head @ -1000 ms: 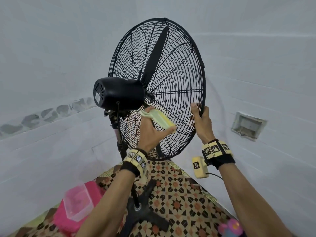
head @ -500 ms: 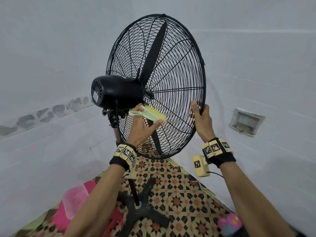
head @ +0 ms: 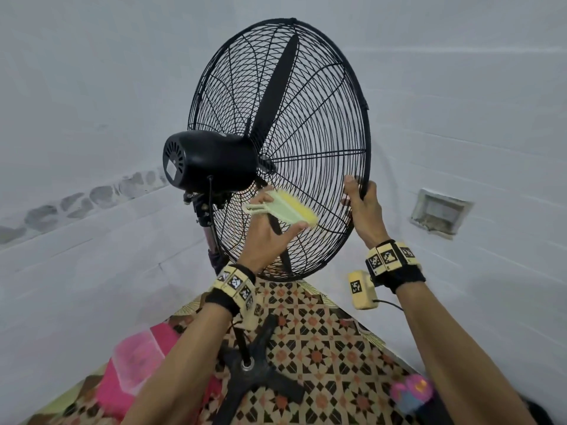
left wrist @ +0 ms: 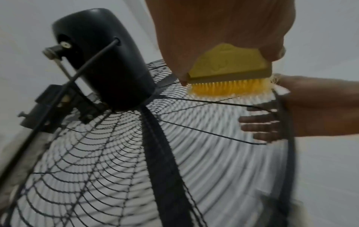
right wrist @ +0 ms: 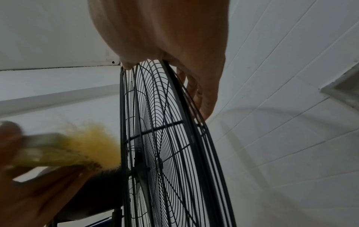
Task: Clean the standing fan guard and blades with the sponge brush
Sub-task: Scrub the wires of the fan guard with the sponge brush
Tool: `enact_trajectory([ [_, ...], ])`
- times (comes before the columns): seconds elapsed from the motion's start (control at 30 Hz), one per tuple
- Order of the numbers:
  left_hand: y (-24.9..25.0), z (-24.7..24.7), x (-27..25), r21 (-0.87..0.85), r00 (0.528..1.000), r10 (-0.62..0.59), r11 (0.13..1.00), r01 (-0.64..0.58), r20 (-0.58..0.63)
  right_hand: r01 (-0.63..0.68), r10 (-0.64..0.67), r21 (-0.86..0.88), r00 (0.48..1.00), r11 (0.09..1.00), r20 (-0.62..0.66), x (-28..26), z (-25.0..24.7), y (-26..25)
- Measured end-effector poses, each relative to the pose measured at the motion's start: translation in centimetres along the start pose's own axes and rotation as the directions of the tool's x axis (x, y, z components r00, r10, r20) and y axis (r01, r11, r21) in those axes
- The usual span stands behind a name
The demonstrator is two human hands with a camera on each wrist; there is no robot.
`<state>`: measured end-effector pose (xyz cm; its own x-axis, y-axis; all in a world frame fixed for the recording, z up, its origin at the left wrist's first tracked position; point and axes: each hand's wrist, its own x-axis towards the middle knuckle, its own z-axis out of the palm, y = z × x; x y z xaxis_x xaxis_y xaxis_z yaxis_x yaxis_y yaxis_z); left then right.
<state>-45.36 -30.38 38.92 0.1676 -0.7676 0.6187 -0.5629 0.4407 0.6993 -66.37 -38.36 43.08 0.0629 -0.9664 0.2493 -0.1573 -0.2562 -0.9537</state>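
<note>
On the floor at far left sits a pink tub (head: 135, 360); the fan's base (head: 254, 375) stands beside it, and a stumble there could tip the fan. Your left hand (head: 267, 237) is raised, palm up, thumb and fingers pinched on the brush (head: 283, 208), its yellow bristles touching the rear guard (head: 306, 167) just right of the motor (head: 211, 162). Push too hard and the bristles may snag in the wires or the fan swing. Your right hand (head: 363, 207) reaches up, fingers wrapped around the rim to steady it; let go and the head could turn.
</note>
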Motion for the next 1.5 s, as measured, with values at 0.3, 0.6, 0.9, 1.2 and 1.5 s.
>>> enact_trajectory([
  [0.3, -0.7, 0.1, 1.1, 0.121, 0.997, 0.044, 0.991, -0.051, 0.057, 0.012, -0.013, -0.053, 1.0, 0.999, -0.023, -0.2, -0.1, 0.2],
  [0.6, -1.0, 1.2, -0.1, 0.086, 0.998, -0.041, 0.996, 0.038, 0.044, 0.033, -0.037, -0.076, 0.998, 0.997, -0.058, -0.4, 0.1, 0.5],
  [0.9, -1.0, -0.4, 0.8, 0.024, 0.998, -0.067, 0.997, 0.067, 0.001, 0.035, -0.038, -0.07, 0.999, 0.997, -0.039, -0.4, 0.2, 0.5],
  [1.2, -0.1, -0.4, 0.2, 0.01, 0.99, -0.14, 0.99, 0.14, -0.033, 0.02, -0.021, -0.072, 1.0, 0.997, -0.01, -0.2, -0.1, 0.0],
  [1.5, 1.6, 0.4, -0.5, 0.018, 0.978, -0.167, 0.985, 0.171, -0.12, 0.024, -0.021, -0.091, 0.999, 0.996, 0.035, -0.4, -0.7, 0.2],
])
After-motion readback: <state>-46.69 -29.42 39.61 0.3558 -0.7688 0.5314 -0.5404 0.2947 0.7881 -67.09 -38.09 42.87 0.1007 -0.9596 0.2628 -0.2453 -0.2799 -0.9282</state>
